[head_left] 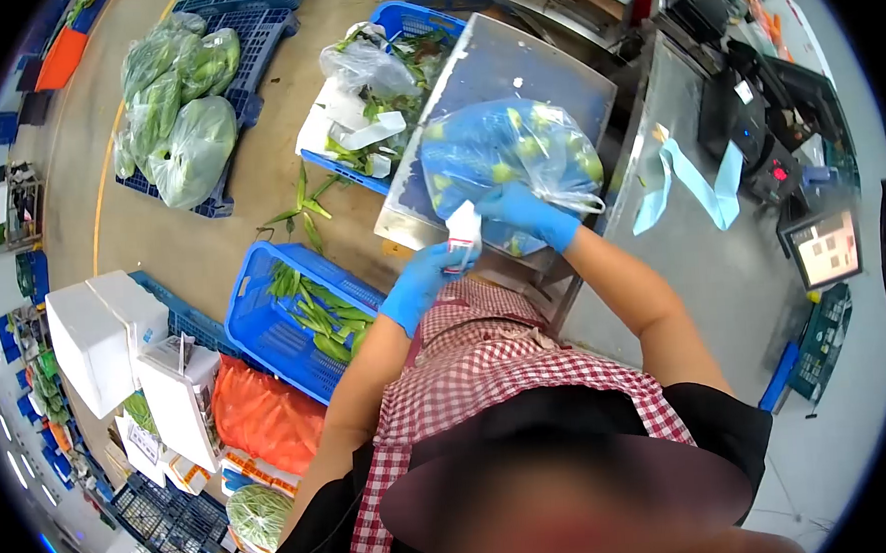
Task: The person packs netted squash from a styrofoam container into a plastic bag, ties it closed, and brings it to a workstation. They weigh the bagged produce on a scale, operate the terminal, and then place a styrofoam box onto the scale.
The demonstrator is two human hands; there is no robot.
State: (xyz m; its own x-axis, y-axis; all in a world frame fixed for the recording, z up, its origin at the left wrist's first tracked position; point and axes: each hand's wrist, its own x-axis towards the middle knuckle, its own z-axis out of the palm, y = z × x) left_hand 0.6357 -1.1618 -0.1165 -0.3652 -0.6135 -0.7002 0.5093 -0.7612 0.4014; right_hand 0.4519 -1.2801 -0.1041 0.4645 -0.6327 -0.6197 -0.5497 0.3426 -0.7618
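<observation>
My left hand (420,286), in a blue glove, is closed around a small white object with red print (464,229), whose kind I cannot make out. Just to its right, my right hand (532,215), also gloved in blue, lies against the near side of a clear plastic bag (512,153). Its fingers look bent together, but what they pinch is hidden. Pale green produce fills the bag, which rests on a metal-topped stand (578,84). White bag handles (585,204) stick out beside my right wrist.
A blue crate of green pods (314,308) stands left of my arms. Beyond it, another blue crate (415,23) holds leafy scraps. Bagged vegetables (190,140) lie on a blue pallet. White foam boxes (105,334) are at left. Light blue strips (724,187) lie on the right-hand metal counter (644,286).
</observation>
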